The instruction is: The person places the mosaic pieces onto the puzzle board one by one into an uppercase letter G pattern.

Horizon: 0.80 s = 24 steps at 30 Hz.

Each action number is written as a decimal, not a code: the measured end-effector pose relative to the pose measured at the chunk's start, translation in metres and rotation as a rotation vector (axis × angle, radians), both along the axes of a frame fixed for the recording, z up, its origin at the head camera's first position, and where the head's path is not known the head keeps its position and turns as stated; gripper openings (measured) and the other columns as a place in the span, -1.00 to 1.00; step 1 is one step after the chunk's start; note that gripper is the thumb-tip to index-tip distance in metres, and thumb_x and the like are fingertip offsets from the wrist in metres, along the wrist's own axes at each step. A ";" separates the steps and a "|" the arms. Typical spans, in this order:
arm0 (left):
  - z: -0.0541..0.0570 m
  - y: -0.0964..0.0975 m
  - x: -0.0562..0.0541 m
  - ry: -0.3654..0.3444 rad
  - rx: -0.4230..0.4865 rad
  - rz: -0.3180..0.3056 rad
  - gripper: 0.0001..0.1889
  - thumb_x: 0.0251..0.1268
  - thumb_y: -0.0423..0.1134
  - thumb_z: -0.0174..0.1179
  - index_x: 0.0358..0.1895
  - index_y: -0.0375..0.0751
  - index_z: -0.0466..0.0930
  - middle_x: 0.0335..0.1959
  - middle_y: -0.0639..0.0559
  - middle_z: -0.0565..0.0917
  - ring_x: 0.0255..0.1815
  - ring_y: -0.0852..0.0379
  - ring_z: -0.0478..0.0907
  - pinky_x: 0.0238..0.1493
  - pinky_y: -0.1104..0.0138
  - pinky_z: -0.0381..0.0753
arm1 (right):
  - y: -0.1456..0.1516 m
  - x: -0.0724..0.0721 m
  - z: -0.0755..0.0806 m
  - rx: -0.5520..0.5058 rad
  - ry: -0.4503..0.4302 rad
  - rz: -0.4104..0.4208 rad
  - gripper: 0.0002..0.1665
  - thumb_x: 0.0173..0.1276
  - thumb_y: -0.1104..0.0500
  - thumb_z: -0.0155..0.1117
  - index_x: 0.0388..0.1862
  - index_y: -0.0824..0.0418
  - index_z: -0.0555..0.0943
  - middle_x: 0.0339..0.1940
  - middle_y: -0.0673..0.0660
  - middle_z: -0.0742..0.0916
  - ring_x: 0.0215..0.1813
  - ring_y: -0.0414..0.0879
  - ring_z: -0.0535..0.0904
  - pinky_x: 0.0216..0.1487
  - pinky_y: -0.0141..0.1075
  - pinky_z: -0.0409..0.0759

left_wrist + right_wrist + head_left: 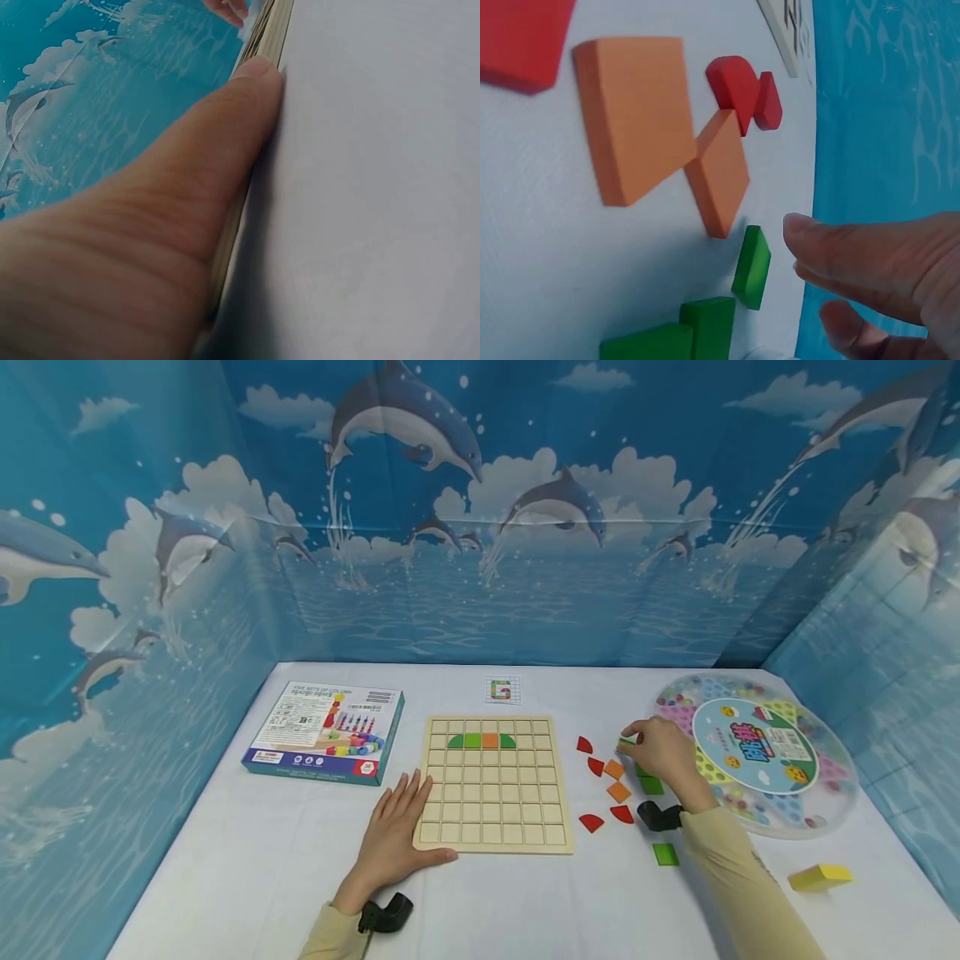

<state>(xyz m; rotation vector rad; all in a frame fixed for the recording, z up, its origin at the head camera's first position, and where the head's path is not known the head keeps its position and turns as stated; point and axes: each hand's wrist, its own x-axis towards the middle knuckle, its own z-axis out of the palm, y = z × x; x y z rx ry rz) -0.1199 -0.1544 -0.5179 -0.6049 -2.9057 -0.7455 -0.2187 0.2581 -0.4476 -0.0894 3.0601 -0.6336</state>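
My left hand [397,827] lies spread at the near left corner of a wooden grid board [491,818]. In the left wrist view its thumb [202,157] runs along the board's edge. In the board's second row sit a green quarter-round [456,742], a green square [472,741], an orange square [490,741] and another green quarter-round [507,742]. My right hand [663,752] hovers at the right by a loose green piece [752,268]. Its thumb and fingers stand apart with nothing between them, just off that piece in the right wrist view.
Red quarter-rounds [591,822], orange squares [618,792] and green squares [665,854] lie right of the board. A pattern card [503,690] is behind it, a boxed set [324,732] at left. At right are a round game board [753,746] and a yellow block [820,877].
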 end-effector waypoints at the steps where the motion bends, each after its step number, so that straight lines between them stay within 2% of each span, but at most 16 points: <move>1: 0.000 0.000 0.000 -0.001 -0.004 0.000 0.16 -0.12 0.39 0.27 0.50 -0.20 0.01 0.51 -0.11 0.01 0.50 -0.07 -0.18 0.39 0.01 -0.20 | 0.000 0.000 -0.001 0.004 -0.010 -0.012 -0.64 0.15 0.12 0.42 -0.15 0.34 0.69 -0.43 0.17 0.63 -0.44 0.00 0.44 -0.55 -0.26 0.43; 6: 0.000 0.000 0.000 -0.001 -0.011 0.000 0.15 -0.12 0.39 0.27 0.50 -0.19 0.01 0.51 -0.10 0.00 0.50 -0.08 -0.17 0.39 0.01 -0.19 | 0.000 0.002 -0.005 0.033 -0.028 -0.052 -0.66 0.13 0.16 0.43 -0.16 0.34 0.70 -0.35 0.25 0.66 -0.40 0.05 0.46 -0.51 -0.23 0.43; 12: 0.002 0.001 0.001 -0.008 -0.006 0.004 0.16 -0.12 0.38 0.28 0.50 -0.21 0.01 0.51 -0.11 0.00 0.50 -0.09 -0.17 0.39 0.00 -0.20 | 0.001 -0.001 -0.009 0.067 -0.003 -0.072 -0.74 0.15 0.20 0.41 -0.20 0.31 0.71 -0.38 0.23 0.64 -0.42 0.06 0.46 -0.53 -0.22 0.43; 16: 0.003 0.001 0.001 -0.016 -0.010 0.006 0.15 -0.11 0.38 0.27 0.50 -0.21 0.01 0.51 -0.11 0.00 0.50 -0.08 -0.18 0.39 0.00 -0.20 | 0.002 -0.005 -0.008 0.059 -0.036 -0.064 -0.73 0.13 0.19 0.42 -0.21 0.32 0.69 -0.37 0.23 0.64 -0.41 0.06 0.46 -0.47 -0.18 0.45; 20: 0.003 0.001 0.000 -0.016 -0.009 0.002 0.15 -0.11 0.39 0.26 0.50 -0.20 0.01 0.51 -0.11 -0.01 0.50 -0.08 -0.19 0.40 0.01 -0.20 | 0.001 -0.010 -0.006 0.078 -0.082 -0.041 -0.68 0.14 0.16 0.42 -0.17 0.33 0.68 -0.27 0.29 0.64 -0.33 0.11 0.49 -0.38 -0.10 0.48; 24: 0.001 0.000 0.000 -0.010 -0.013 0.004 0.16 -0.11 0.39 0.26 0.50 -0.20 0.00 0.51 -0.11 -0.01 0.50 -0.07 -0.19 0.40 0.02 -0.21 | -0.002 -0.013 -0.004 0.091 -0.092 0.001 -0.69 0.14 0.16 0.41 -0.18 0.31 0.68 -0.31 0.26 0.61 -0.31 0.10 0.47 -0.36 -0.08 0.49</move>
